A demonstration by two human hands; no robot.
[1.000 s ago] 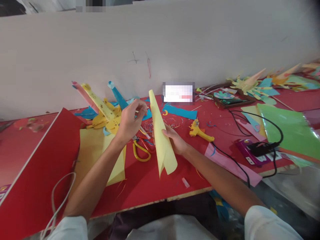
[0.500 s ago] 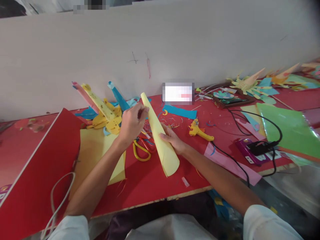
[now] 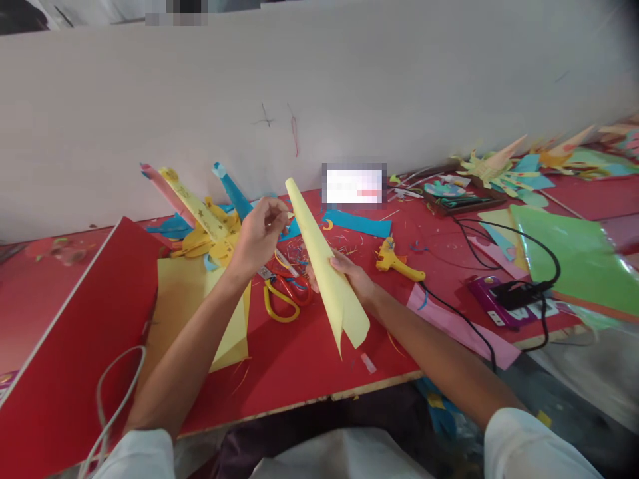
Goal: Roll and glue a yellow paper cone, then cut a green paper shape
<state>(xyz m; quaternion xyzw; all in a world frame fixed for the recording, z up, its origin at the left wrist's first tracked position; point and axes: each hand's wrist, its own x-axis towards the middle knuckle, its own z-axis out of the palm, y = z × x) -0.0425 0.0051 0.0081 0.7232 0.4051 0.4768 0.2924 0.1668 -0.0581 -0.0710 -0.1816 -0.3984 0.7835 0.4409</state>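
Observation:
A pale yellow sheet of paper rolled into a long paper cone (image 3: pixel 322 266) is held slantwise above the table, its narrow tip up and its wide mouth toward me. My right hand (image 3: pixel 355 276) grips it from the right side, thumb on the outside and fingers behind, mostly hidden. On the left, my left hand (image 3: pixel 262 234) is closed in a pinch near the upper part, on what looks like a small pale corner of the same paper. Below the left hand lie scissors (image 3: pixel 282 303) with yellow and red handles. To the right rests a yellow glue gun (image 3: pixel 399 263).
Yellow sheets (image 3: pixel 229 342) lie beside a raised red board (image 3: pixel 84 313) at left. Decorated paper cones (image 3: pixel 200 206) stand behind. A blue strip (image 3: pixel 359 223), paper scraps, a pink strip (image 3: pixel 464 326), a purple box (image 3: pixel 504 306) with black cables and a green sheet (image 3: pixel 574 259) cover the right.
My left hand has drawn slightly left, away from the cone's side. The cone has turned a little, and its lower edge now shows a more open, pointed overlap.

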